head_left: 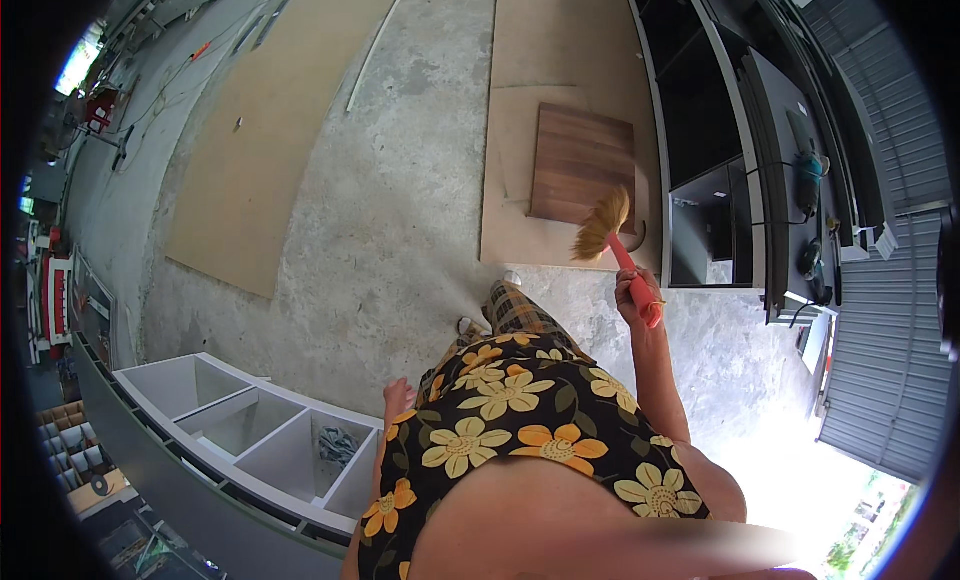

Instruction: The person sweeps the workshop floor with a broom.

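My right hand (637, 292) is closed around the red-pink handle of a hand brush (632, 280). Its fan of tan bristles (602, 226) points forward and left, over the near edge of a dark brown wood-grain panel (582, 165). That panel lies flat on a larger tan board (510, 235). My left hand (400, 394) hangs low by my side, its fingers loosely apart and nothing visible in them. The nearest thing to it is a white-framed open cabinet (290, 443) with several compartments.
A tall dark shelving unit (697, 110) stands along the right, with a corded teal power tool (810, 170) on a dark surface beside it. Another long tan board (250, 150) lies on the concrete floor (390, 200) to the left, near a thin white strip (376, 50).
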Available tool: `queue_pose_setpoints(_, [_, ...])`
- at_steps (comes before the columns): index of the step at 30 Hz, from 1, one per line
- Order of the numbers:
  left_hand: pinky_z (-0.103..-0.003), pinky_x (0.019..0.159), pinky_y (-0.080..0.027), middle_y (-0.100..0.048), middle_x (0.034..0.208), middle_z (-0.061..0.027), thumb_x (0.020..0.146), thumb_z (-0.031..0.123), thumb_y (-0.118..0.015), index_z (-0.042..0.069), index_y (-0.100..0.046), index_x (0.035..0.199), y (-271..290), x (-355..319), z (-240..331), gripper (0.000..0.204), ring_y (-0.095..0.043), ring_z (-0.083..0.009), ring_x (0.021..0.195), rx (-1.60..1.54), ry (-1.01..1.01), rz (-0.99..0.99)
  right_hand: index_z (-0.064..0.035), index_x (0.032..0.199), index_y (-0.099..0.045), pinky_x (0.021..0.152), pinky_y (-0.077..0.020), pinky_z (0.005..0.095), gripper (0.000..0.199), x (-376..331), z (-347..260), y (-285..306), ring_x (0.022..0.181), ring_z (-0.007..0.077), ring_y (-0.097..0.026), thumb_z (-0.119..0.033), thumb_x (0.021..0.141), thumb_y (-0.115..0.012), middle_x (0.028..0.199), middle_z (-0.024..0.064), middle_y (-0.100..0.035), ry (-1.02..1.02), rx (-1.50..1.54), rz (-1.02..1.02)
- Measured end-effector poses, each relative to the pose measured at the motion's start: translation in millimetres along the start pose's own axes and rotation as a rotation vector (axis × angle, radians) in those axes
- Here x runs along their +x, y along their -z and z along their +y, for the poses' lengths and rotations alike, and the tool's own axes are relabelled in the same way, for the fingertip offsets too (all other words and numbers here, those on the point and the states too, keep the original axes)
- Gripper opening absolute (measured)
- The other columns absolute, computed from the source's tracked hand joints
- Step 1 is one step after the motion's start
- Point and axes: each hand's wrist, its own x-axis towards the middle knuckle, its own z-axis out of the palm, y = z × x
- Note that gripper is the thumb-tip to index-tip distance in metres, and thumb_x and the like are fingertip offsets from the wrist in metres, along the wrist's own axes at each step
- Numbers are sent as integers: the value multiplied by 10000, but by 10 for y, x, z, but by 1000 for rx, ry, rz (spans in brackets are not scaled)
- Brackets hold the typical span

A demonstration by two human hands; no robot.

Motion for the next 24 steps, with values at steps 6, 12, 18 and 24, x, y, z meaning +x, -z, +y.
queue_pose_setpoints(6, [-363,623,-479,-507,1049,-184,776,244,-521,-6,-445,1053,419,443,-70,380,-578,-267,768,829,-371,-195,-37,896,-394,554,-506,258,126,452,141,-287,609,124,-523,-94,808,-465,679,53,-482,-5,-100,24])
queue_pose_setpoints(12, [-381,658,-440,-517,1071,-160,779,253,-510,-15,-402,1101,-120,286,979,432,-586,-259,784,257,-198,-162,-60,901,-377,506,-492,265,146,1093,30,-529,591,137,-524,-78,797,-477,670,56,-476,24,-111,105])
queue_pose_setpoints(18, [-246,549,-432,-598,875,-79,784,265,-527,37,-508,1021,-1388,223,2931,330,-600,-161,679,227,-195,-199,-65,875,-363,400,-441,266,182,2040,186,-849,474,153,-490,-91,770,-510,617,71,-479,-71,-405,285])
queue_pose_setpoints(24, [-230,632,-437,-607,876,-65,827,244,-506,43,-465,1134,-3113,-965,4825,370,-574,-117,768,451,-638,-780,-27,848,-421,395,-426,271,154,3062,450,-1391,470,166,-505,-112,769,-523,625,79,-513,-129,-701,313])
